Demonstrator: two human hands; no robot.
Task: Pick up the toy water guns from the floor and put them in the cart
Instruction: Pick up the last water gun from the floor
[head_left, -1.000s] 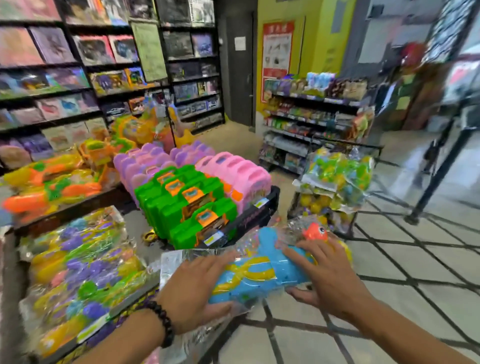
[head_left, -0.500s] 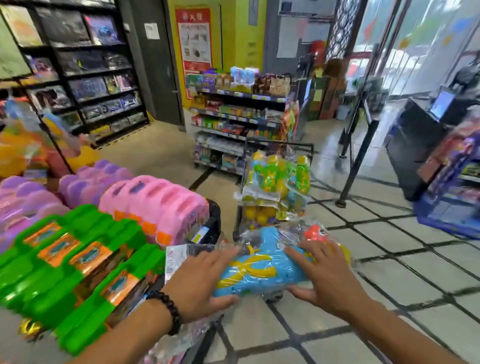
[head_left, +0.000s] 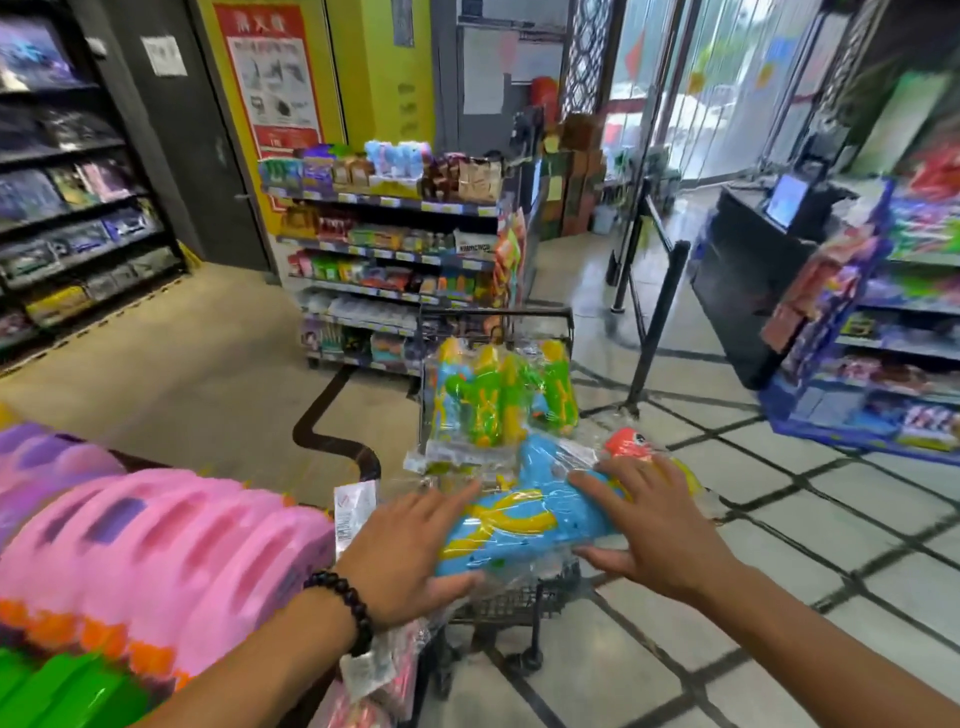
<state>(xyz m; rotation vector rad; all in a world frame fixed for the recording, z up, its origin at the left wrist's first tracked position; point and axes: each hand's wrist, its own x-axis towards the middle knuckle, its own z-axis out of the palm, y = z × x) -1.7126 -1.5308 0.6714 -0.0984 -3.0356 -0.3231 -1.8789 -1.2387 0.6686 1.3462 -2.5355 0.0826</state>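
Note:
I hold a blue toy water gun with yellow trim and an orange tip, sealed in clear plastic, lying crosswise in front of me. My left hand grips its left end and my right hand grips its right end. Just beyond and below it stands a black wire cart. Several green and yellow water guns in plastic bags stand upright in that cart. The blue gun hovers over the cart's near edge.
A display of pink cases and green ones fills the lower left. A snack shelf unit stands behind the cart. A black barrier post and a checkout counter are at right; tiled floor lies to the right.
My view has swung to the right, away from the toy display. The cart has come nearer and more central. Both hands keep hold of the blue water gun.

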